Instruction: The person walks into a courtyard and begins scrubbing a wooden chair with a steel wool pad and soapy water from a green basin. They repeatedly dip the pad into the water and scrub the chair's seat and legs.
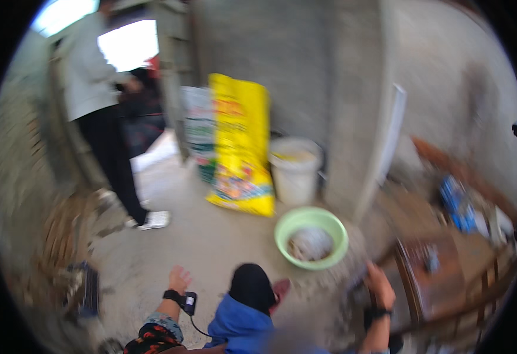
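My left hand point(180, 279) is held out over the concrete floor with its fingers apart and nothing in it. A black strap with a small cabled device point(189, 302) circles that wrist. On the other side, my right hand point(380, 285) is raised near the edge of a brown wooden table point(433, 274). It is blurred, so its fingers' closure and any contact with the table are unclear. Ahead of my knee stands a light green plastic basin point(282, 234). A whitish mass point(311, 243) lies inside it, too blurred to name.
A yellow printed sack point(240, 141) and a white-green sack point(198, 128) lean by the doorway, beside a white bucket point(296, 172). Another person point(90, 71) stands at the doorway. Blue-wrapped items point(455, 203) lie at right. Wooden sticks point(63, 225) line the left wall.
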Tool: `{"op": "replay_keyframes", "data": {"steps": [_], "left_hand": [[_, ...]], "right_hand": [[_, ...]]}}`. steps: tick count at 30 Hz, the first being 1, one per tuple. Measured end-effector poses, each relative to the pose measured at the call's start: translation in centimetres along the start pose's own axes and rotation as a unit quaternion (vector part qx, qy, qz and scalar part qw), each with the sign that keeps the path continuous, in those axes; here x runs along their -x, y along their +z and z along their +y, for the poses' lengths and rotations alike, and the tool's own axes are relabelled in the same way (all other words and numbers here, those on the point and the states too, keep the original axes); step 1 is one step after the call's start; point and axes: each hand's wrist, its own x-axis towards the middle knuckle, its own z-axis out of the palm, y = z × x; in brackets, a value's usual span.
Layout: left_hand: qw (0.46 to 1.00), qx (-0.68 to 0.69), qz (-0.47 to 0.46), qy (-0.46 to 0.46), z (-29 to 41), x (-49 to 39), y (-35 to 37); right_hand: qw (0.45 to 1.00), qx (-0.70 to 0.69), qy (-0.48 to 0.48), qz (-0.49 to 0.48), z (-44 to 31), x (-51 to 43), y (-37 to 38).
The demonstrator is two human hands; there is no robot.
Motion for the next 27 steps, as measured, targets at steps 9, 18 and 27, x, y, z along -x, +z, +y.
{"op": "replay_keyframes", "data": {"steps": [9,18,27], "left_hand": [[0.982,-0.135,-0.016,-0.129,3.6,2.4,9.2],[0.983,-0.091,0.1,-0.124,-0.4,3.3,-4.0],[0.675,-0.714,0.173,0.071,0.8,8.4,-7.8]], "right_hand": [[0.969,-0.154,0.062,0.182,-2.5,0.9,-2.8],[0.812,-0.528,0.117,0.222,7.0,-3.1,1.0],[0.759,-0.459,0.276,0.371,14.8,-2.3,1.4]]}}
